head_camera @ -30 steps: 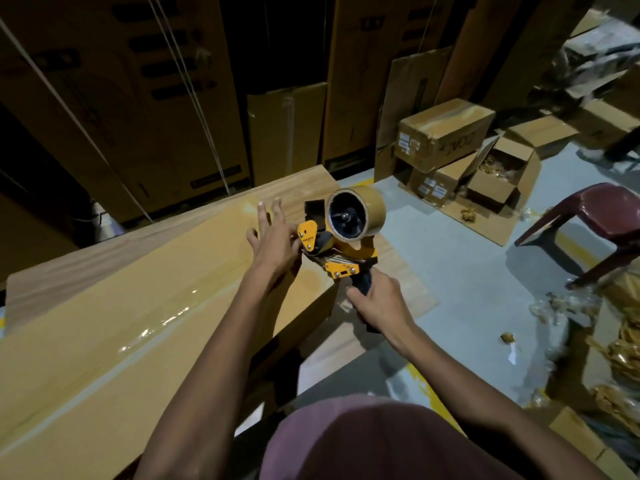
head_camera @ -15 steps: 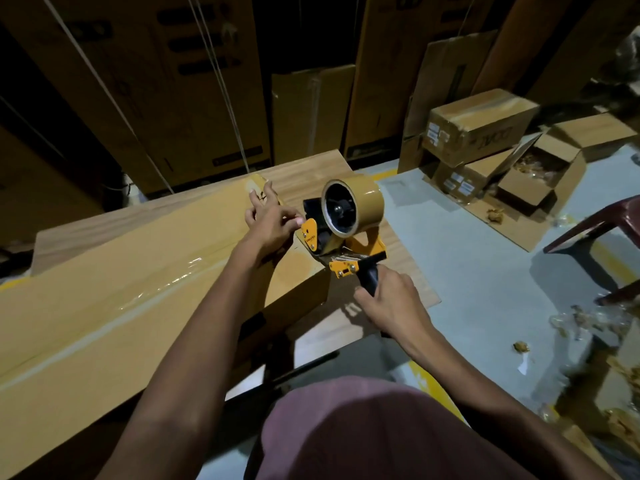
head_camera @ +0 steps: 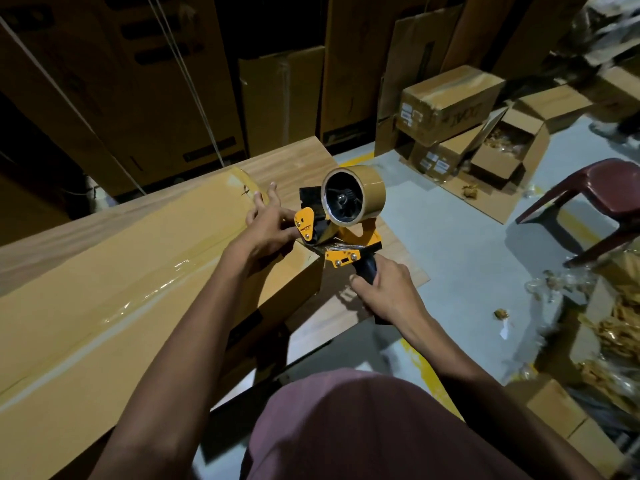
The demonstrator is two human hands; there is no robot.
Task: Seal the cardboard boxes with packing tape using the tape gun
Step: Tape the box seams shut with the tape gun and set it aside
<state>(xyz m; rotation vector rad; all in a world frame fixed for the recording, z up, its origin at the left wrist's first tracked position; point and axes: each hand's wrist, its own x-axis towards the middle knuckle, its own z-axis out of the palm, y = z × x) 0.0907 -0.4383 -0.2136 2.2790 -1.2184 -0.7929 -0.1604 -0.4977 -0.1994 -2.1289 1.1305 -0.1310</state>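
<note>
Tape gun point(head_camera: 341, 244), gripped by the right hand point(head_camera: 384, 292): orange-yellow frame, black handle, black hub. Tape roll point(head_camera: 367, 192) above that hand: tan, glossy. Long box point(head_camera: 121, 278) under the left hand point(head_camera: 268, 228): plain tan cardboard with a shiny clear tape strip point(head_camera: 145, 289) down its length. Surface point(head_camera: 294, 161) beyond the left hand: pale wood grain. Chair point(head_camera: 602, 199) far right of the right hand: dark red. Floor point(head_camera: 460, 271): grey with yellow lines.

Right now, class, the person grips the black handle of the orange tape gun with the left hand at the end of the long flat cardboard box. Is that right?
Not quite. The head view shows the right hand gripping the black handle of the orange tape gun. The left hand rests at the gun's front, at the end of the long flat cardboard box.
</note>
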